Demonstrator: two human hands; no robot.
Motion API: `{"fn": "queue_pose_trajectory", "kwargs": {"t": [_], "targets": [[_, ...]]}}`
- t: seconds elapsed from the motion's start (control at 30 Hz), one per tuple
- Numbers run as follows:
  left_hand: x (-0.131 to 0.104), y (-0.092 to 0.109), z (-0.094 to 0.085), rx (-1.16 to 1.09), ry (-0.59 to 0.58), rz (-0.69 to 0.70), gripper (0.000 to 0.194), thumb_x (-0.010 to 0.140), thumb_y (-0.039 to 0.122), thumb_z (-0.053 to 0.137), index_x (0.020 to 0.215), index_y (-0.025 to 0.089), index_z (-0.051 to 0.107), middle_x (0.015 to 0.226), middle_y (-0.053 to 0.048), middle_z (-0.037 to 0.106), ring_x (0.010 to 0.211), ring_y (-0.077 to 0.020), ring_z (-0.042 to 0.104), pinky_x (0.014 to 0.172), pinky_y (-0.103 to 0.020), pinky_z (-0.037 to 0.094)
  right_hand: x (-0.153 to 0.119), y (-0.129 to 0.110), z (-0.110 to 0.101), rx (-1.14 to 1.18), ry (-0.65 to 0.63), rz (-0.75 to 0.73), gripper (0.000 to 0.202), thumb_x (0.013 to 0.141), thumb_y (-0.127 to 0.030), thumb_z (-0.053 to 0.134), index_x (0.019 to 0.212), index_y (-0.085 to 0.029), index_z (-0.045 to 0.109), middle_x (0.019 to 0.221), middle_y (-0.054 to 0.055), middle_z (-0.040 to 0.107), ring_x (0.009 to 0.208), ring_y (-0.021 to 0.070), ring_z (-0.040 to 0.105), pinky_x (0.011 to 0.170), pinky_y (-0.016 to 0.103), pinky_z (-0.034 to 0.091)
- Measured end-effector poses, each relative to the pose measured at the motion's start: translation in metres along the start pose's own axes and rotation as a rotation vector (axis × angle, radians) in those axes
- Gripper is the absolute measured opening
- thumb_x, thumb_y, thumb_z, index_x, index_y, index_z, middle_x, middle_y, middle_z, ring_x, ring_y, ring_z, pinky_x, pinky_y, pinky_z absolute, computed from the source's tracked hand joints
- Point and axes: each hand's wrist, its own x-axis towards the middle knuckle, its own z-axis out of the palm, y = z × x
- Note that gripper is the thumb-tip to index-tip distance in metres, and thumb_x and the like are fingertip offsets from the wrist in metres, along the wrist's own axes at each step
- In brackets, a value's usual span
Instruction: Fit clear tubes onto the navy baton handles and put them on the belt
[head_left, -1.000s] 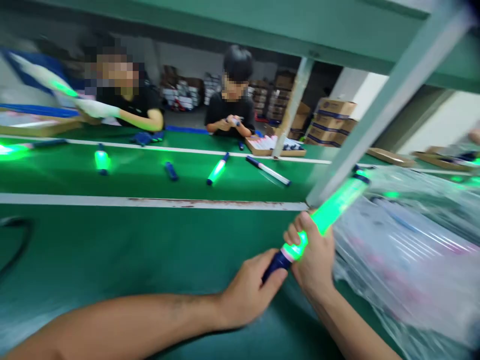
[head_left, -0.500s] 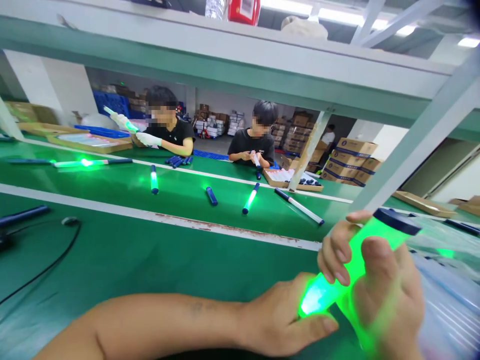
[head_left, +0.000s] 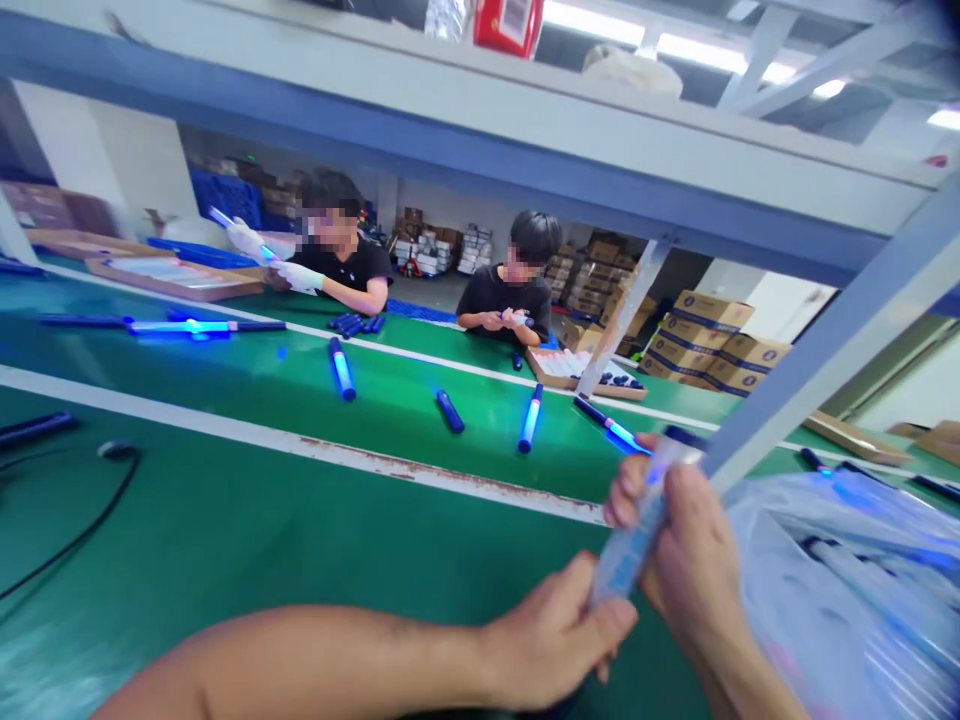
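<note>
A light stick (head_left: 634, 535) with a clear tube and a dark blue cap slants up to the right between my hands. My left hand (head_left: 559, 630) wraps round its lower end and covers the handle there. Higher up, my right hand (head_left: 694, 540) grips the tube just below the cap, thumb on the near side. The tube looks mostly unlit and slightly blurred. Just behind it, a blue-lit stick (head_left: 609, 425) lies on the green belt (head_left: 390, 400).
More lit sticks (head_left: 530, 420) and a dark handle (head_left: 450, 411) lie along the belt. At right sits a plastic bag (head_left: 847, 590) of tubes beside a slanted post (head_left: 825, 320). A cable (head_left: 90, 545) lies left. Two co-workers (head_left: 510, 295) handle sticks across the belt.
The held stick has gone from glowing green to mostly unlit, and my hands have moved left with it. Sticks on the belt now glow blue and appear shifted right.
</note>
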Motion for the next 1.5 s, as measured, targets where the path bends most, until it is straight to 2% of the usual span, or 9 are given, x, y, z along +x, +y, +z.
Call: {"fn": "queue_pose_trajectory", "kwargs": {"t": [0.13,0.3,0.47,0.63,0.87,0.97,1.2,1.33,1.5], "targets": [[0.049,-0.004,-0.081,-0.013,0.456,-0.130,0.043,0.107,0.056,0.029,0.103,0.020,0.053,0.075,0.001,0.055,0.056,-0.0103,0.053,0.056,-0.025,0.049,0.073,0.089,-0.020,-0.574,-0.160,0.011,0.049,0.102,-0.055,0.034,0.139,-0.028,0.052,0.140,0.016,0.056,0.118,0.0276,0.063,0.102,0.051,0.052],[0.089,-0.001,-0.219,0.168,0.809,-0.334,0.035,0.100,0.038,0.060,0.126,0.014,0.060,0.117,-0.009,0.065,0.094,-0.0200,0.067,0.080,-0.038,0.059,0.104,0.187,0.004,-0.909,-0.485,0.076,0.036,0.093,-0.028,0.059,0.126,-0.017,0.068,0.144,0.018,0.057,0.146,0.0313,0.040,0.124,0.048,0.027],[0.081,-0.007,-0.261,0.304,0.918,-0.408,0.036,0.098,0.033,0.065,0.129,0.016,0.061,0.129,-0.011,0.062,0.111,-0.0258,0.065,0.093,-0.046,0.057,0.112,0.221,0.028,-1.034,-0.553,0.142,0.030,0.097,-0.028,0.063,0.123,-0.015,0.068,0.146,0.017,0.053,0.138,0.0325,0.049,0.118,0.055,0.035],[0.064,-0.022,-0.212,0.239,0.877,-0.312,0.029,0.097,0.030,0.066,0.121,0.014,0.065,0.125,-0.010,0.066,0.112,-0.0249,0.066,0.095,-0.046,0.056,0.114,0.195,0.023,-0.994,-0.543,0.060,0.028,0.099,-0.039,0.062,0.119,-0.019,0.065,0.127,0.010,0.064,0.116,0.0249,0.062,0.102,0.048,0.051],[0.075,-0.016,-0.098,-0.210,0.546,-0.262,0.020,0.100,0.026,0.055,0.086,0.016,0.065,0.076,-0.001,0.075,0.079,-0.0185,0.072,0.066,-0.024,0.055,0.021,0.096,-0.004,-1.198,-0.621,-0.039,0.034,0.093,-0.020,0.058,0.122,-0.035,0.070,0.146,-0.003,0.058,0.120,0.0233,0.064,0.104,0.037,0.052],[0.073,-0.021,-0.061,-0.415,0.487,-0.315,0.007,0.094,0.015,0.059,0.092,0.017,0.066,0.077,0.002,0.074,0.075,-0.0168,0.071,0.065,-0.024,0.057,-0.002,0.034,-0.052,-1.231,-0.572,-0.200,0.034,0.093,-0.029,0.063,0.123,-0.045,0.067,0.153,-0.011,0.050,0.127,0.0233,0.061,0.104,0.039,0.055],[-0.002,-0.027,0.000,-0.527,0.193,-0.495,0.049,0.075,0.052,0.083,0.109,0.023,0.064,0.082,0.001,0.066,0.056,-0.0110,0.049,0.044,-0.022,0.044,0.019,-0.119,-0.235,-1.367,0.286,0.003,0.027,0.099,-0.034,0.064,0.117,-0.014,0.064,0.116,0.008,0.066,0.102,0.0212,0.067,0.089,0.041,0.059],[-0.017,-0.024,0.011,-0.540,0.160,-0.473,0.078,0.070,0.066,0.082,0.133,0.029,0.052,0.080,0.002,0.064,0.058,-0.0140,0.049,0.049,-0.025,0.044,0.002,-0.122,-0.288,-1.389,0.490,0.214,0.032,0.098,-0.036,0.065,0.122,-0.015,0.062,0.119,0.009,0.065,0.101,0.0210,0.066,0.086,0.040,0.060],[-0.017,-0.029,0.010,-0.537,0.116,-0.459,0.086,0.076,0.064,0.078,0.144,0.029,0.039,0.081,0.000,0.066,0.063,-0.0171,0.053,0.056,-0.028,0.046,-0.008,-0.100,-0.302,-1.381,0.573,0.243,0.028,0.097,-0.036,0.067,0.118,-0.016,0.064,0.115,0.008,0.066,0.100,0.0207,0.067,0.085,0.038,0.059]]}}
